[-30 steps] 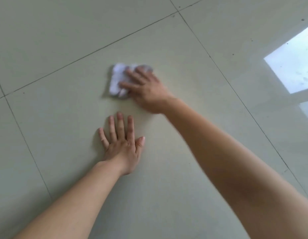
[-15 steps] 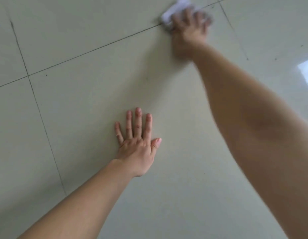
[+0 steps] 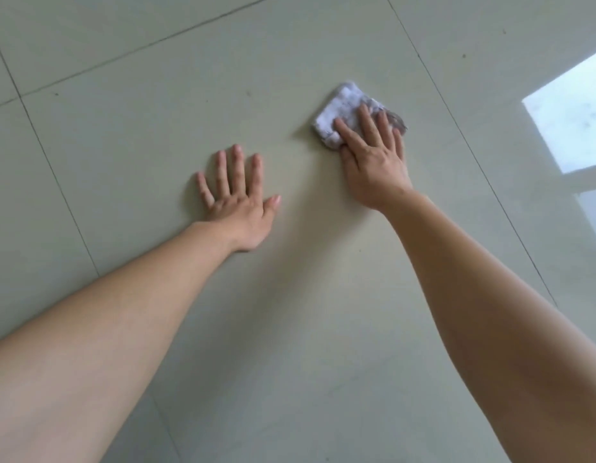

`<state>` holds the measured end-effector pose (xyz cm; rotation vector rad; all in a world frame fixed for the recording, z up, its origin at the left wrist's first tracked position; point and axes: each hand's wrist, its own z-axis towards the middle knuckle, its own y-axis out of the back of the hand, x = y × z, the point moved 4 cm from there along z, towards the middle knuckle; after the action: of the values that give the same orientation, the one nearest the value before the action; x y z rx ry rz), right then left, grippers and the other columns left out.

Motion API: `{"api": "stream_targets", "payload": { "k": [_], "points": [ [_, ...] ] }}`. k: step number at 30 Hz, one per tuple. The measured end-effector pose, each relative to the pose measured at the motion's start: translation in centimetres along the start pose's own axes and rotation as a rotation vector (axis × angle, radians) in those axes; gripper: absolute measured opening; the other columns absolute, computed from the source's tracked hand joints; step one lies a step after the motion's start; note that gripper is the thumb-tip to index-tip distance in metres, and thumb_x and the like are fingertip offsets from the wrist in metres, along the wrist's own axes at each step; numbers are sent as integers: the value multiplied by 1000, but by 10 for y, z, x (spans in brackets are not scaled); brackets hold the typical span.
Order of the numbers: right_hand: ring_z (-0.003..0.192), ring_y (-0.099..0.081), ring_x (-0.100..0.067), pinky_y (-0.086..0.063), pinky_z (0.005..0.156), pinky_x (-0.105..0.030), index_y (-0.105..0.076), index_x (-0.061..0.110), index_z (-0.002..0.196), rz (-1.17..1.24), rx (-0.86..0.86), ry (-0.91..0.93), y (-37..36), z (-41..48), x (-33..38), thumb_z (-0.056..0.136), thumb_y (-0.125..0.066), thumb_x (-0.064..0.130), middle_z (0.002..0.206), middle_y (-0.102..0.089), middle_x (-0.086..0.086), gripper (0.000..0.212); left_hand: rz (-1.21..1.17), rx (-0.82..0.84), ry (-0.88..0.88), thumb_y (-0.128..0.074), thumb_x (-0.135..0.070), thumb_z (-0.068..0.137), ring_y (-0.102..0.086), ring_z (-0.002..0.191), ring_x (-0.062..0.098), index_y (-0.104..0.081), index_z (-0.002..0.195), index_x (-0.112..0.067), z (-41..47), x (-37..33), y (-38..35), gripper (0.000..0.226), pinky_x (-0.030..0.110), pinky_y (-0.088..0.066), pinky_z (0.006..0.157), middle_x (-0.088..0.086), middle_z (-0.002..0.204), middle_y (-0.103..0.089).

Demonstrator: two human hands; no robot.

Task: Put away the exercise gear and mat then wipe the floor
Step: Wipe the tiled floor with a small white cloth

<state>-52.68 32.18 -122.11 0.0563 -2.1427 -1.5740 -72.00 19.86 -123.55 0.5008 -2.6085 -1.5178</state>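
A folded white cloth (image 3: 343,108) with grey smudges lies flat on the pale tiled floor (image 3: 156,128). My right hand (image 3: 373,162) presses down on its near half, fingers spread over it. My left hand (image 3: 238,203) rests palm-down on the same tile, fingers apart, a hand's width to the left of the right hand and holding nothing. No exercise gear or mat is in view.
Dark grout lines (image 3: 56,182) cross the floor at the left, top and right. A bright window reflection (image 3: 570,118) gleams on the tile at the right edge. A few small dark specks (image 3: 56,94) dot the tiles.
My right hand has pulled the cloth back from its far reach at the grout line toward me, ending to the right of my left hand. The left hand stayed planted.
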Motion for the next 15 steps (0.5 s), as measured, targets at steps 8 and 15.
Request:
{"api": "stream_targets", "payload": {
  "k": [8,15],
  "points": [
    [154,2,-34,-1,123,-45,-24,40,156,-8,33,-97,-47,-143,46,104,-37,32,168,-8,-4,53,-63,-88,-94,-31,-48,100,18,149,29,1,157,-21,-15,12,5,70,56,11,116,10,162,17],
    [153,-11,-31,-41,107,-39,-31,29,155,-6,317,-79,-56,-269,103,94,-40,-5,167,-15,0,71,39,116,-129,-34,-39,101,-2,151,25,-19,154,-18,-202,57,-47,59,52,-17,118,4,165,-1]
  ]
}}
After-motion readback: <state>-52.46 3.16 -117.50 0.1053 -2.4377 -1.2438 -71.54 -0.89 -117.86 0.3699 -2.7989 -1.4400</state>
